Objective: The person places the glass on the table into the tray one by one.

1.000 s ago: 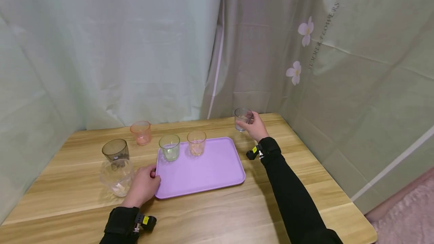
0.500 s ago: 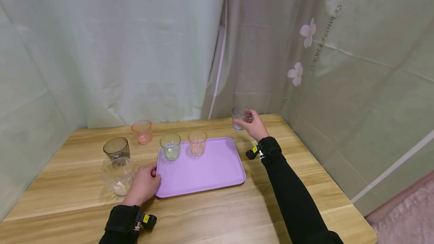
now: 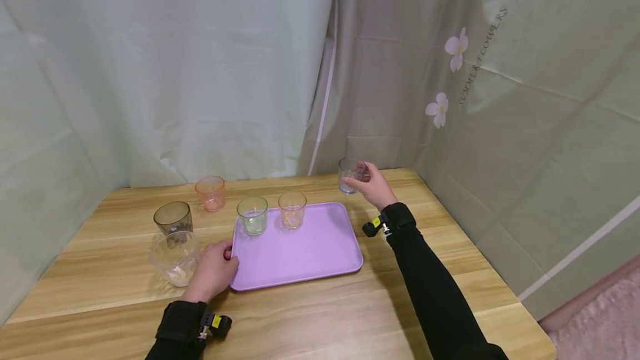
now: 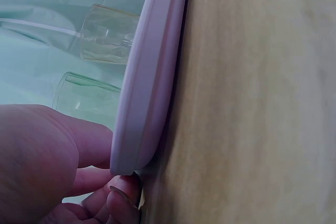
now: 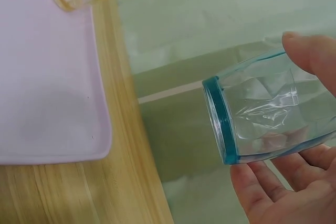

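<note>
My left hand [image 3: 212, 272] pinches the left edge of a lilac tray [image 3: 300, 254], thumb above the rim and fingertips beneath it in the left wrist view. A green cup [image 3: 252, 220] and a pale orange cup [image 3: 292, 213] stand upright along the tray's far side. Past the tray's far right corner, my right hand [image 3: 374, 186] grips a clear bluish cup [image 3: 348, 178] upright around its side. Up close in the right wrist view, this cup shows a thick teal base [image 5: 223, 121] and faceted walls.
Left of the tray stand a pink cup [image 3: 210, 196], a smoky brown cup [image 3: 173, 216] and a larger clear cup [image 3: 175, 263], which is close beside my left hand. Curtains [image 3: 240, 71] hang behind the wooden table [image 3: 320, 321] and along its right side.
My right hand has carried the bluish cup a little to the left, toward the tray. My left hand keeps its hold on the tray's edge. The head view has shifted slightly.
</note>
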Available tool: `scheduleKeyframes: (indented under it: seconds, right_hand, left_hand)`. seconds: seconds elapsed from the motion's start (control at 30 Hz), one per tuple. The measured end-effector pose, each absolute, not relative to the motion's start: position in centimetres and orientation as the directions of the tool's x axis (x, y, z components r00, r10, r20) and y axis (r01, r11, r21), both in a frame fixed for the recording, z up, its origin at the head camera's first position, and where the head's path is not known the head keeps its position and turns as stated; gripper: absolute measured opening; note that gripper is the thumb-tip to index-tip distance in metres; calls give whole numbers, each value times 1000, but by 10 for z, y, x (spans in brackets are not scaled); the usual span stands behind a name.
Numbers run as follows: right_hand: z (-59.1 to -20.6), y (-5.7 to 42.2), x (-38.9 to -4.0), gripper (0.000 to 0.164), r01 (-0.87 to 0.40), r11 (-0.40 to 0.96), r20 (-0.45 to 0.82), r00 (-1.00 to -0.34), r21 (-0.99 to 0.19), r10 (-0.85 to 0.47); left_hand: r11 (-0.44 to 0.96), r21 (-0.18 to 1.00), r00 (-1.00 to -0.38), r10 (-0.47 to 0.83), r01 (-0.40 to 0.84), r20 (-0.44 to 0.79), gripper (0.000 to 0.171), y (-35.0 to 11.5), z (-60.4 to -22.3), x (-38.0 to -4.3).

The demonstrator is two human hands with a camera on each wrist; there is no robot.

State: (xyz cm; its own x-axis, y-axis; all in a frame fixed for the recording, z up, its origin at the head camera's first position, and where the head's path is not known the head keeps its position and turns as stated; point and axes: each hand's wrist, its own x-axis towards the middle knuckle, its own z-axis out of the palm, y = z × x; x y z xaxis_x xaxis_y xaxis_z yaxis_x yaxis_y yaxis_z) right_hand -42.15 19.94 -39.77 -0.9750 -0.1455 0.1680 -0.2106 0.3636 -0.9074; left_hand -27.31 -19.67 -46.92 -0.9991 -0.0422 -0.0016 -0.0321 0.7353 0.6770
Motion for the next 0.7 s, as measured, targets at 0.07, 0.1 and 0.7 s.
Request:
scheduleKeyframes:
  seconds: [0.07,0.1,0.7]
  right_hand:
    - [-398,199,-420,80,-211,363,164,-974,-908,-154]
    - [-398,198,-420,79,-210,362,162,-974,-908,-159]
    - [-415,180,-414,77,-205,341,146,-971,-917,-192]
  left_hand:
    - [736,676,-999,-41,-31,-2,48,-196,-469,-273]
    - [736,676,-999,-41,-31,-2,48,-196,-469,-273]
    - [727,683,-998,-52,-67,-43,51,-196,-471,-272]
